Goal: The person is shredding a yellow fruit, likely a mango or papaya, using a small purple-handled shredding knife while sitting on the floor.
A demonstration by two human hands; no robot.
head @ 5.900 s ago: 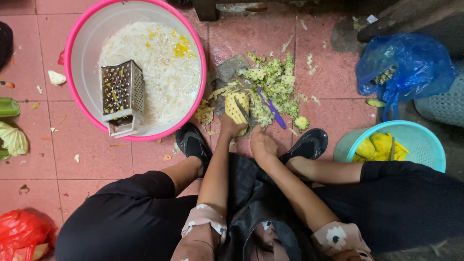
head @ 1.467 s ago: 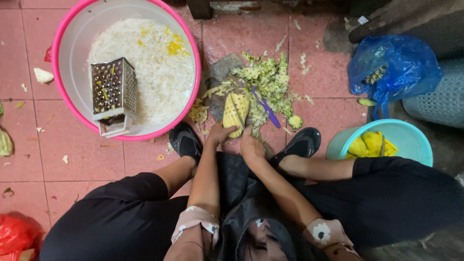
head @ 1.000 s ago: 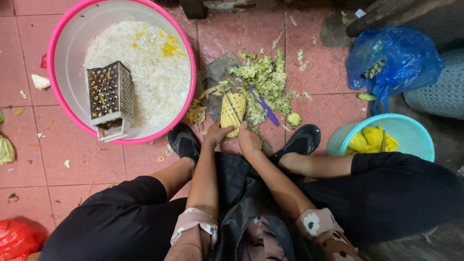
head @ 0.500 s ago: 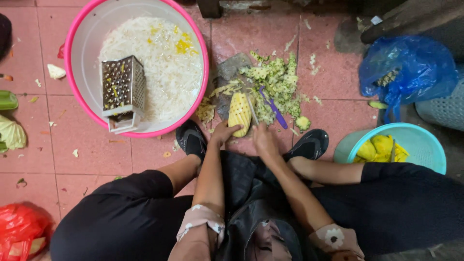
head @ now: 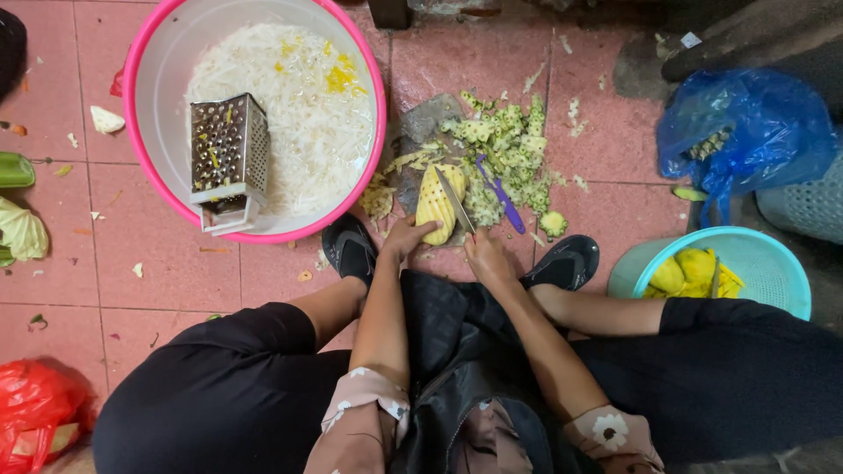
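A peeled yellow pineapple (head: 435, 204) stands on a dark cutting board (head: 430, 118) on the pink tiled floor. My left hand (head: 406, 239) grips its lower end. My right hand (head: 486, 256) holds a knife (head: 456, 201) whose blade lies along the pineapple's right side. A heap of green pineapple peelings (head: 505, 149) lies beyond the fruit, with a purple-handled peeler (head: 502, 195) resting in it.
A big pink-rimmed basin (head: 154, 53) of white shreds holds a metal box grater (head: 227, 158). At the right, a turquoise basket (head: 773, 272) holds yellow pineapple pieces beside a blue plastic bag (head: 746, 132). A red bag (head: 35, 412) sits at the bottom left. My black sandals (head: 351, 250) flank the board.
The pineapple has been turned in my left hand and the knife now lies against its right side. The view has shifted slightly.
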